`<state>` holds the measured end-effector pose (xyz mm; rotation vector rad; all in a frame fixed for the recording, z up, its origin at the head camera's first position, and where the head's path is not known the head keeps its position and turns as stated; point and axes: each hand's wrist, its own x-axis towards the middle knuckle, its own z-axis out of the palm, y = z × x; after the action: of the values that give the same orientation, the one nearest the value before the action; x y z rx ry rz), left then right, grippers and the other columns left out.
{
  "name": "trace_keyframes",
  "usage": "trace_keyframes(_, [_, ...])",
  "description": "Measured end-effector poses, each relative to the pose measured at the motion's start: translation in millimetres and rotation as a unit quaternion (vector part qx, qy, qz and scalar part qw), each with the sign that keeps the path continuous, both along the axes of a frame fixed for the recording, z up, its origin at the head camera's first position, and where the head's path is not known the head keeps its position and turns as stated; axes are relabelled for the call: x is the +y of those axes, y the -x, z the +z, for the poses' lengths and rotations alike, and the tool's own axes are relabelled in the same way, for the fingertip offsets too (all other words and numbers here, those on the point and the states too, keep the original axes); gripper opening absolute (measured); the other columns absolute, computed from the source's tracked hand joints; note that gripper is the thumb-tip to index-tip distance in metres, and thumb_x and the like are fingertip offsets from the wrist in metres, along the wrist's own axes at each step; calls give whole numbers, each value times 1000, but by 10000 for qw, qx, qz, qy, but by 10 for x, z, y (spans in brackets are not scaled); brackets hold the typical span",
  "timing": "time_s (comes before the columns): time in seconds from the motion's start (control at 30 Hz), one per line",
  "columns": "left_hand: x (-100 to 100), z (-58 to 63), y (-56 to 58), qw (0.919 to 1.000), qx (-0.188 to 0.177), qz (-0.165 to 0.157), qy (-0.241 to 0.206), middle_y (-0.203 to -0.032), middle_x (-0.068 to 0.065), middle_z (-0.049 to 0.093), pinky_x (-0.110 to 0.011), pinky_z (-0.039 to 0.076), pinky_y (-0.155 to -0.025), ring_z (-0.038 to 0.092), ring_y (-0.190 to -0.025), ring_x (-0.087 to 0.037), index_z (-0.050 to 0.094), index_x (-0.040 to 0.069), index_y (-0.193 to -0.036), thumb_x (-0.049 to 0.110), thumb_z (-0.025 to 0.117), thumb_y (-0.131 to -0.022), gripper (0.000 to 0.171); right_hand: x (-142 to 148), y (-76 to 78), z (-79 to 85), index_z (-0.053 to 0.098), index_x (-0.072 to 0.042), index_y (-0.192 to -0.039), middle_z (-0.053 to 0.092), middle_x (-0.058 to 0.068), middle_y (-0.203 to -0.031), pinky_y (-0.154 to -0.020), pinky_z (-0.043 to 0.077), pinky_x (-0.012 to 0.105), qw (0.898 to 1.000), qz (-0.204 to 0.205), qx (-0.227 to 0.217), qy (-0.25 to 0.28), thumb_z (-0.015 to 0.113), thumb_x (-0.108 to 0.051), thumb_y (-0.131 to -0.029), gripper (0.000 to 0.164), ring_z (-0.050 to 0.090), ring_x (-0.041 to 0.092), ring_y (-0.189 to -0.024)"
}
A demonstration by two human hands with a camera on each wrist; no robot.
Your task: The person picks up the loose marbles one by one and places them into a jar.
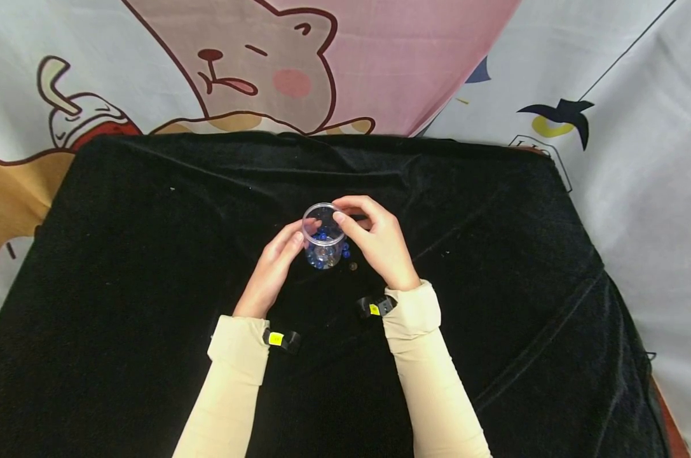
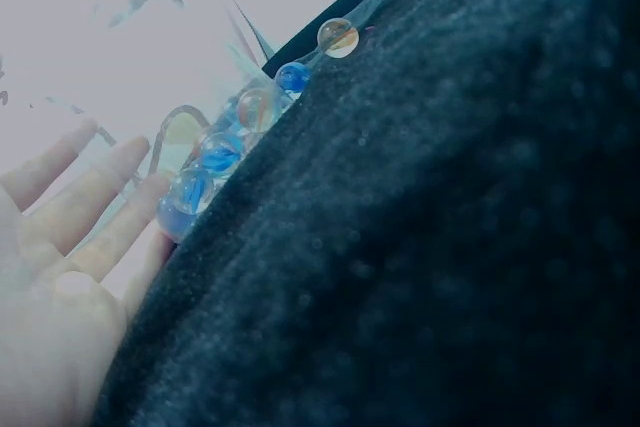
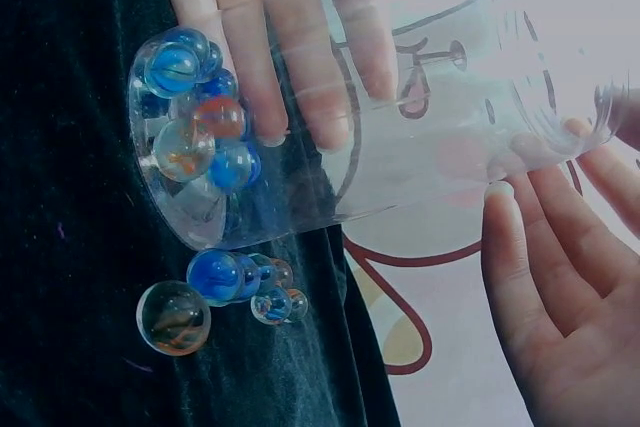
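A clear plastic jar [image 1: 324,245] stands upright on black cloth, with blue and clear glass marbles [image 3: 185,152] at its bottom. My left hand [image 1: 273,264] holds the jar from the left, its thumb on the near side. The left fingers [image 3: 325,97] lie long against the wall, showing through the plastic in the right wrist view. From the right, my right hand [image 1: 382,242] grips the jar's rim with thumb and fingertips. Beside the base, to the right, sit several loose marbles [image 3: 215,275], blue ones and a clear one with a brownish swirl [image 3: 174,318].
Black velvety cloth [image 1: 150,267] covers the table, with folds along the far edge and at the right. Behind it hangs a curtain [image 1: 408,63] printed with a cartoon bear. A strap with a yellow tag [image 1: 275,338] sits at each wrist.
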<state>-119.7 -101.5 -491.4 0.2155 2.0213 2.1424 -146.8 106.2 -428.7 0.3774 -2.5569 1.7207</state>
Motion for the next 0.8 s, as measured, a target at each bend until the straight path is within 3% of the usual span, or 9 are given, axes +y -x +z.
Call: trace_keyframes(0.8, [3,10,6,10000,-42,-47,-33,-151,-4,55,-47,30,-126,47,-145,-18,51,14,-148,41,45,-109,47,8,-8,22,69,-12,-125,71,5,-123,-97,58,40,10000,61,-21,-57,66,-27,-101,29,68,17,-112])
